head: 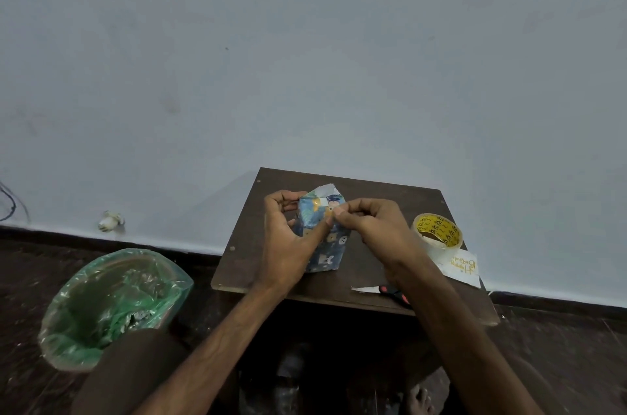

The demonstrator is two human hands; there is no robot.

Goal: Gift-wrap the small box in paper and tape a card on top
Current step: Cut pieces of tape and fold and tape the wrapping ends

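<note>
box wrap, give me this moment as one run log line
step: folding top flap | box: upright on table | left hand: holds box | right hand: pinches paper | card: untaped

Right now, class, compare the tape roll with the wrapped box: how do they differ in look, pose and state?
1. The tape roll is a round ring with a yellow printed core; the wrapped box is blocky, in blue patterned paper.
2. The tape roll lies untouched near the table's right edge; the box is gripped by the left hand and right hand.
3. The box's top flap is unfolded.

Both rest on the dark table.
</note>
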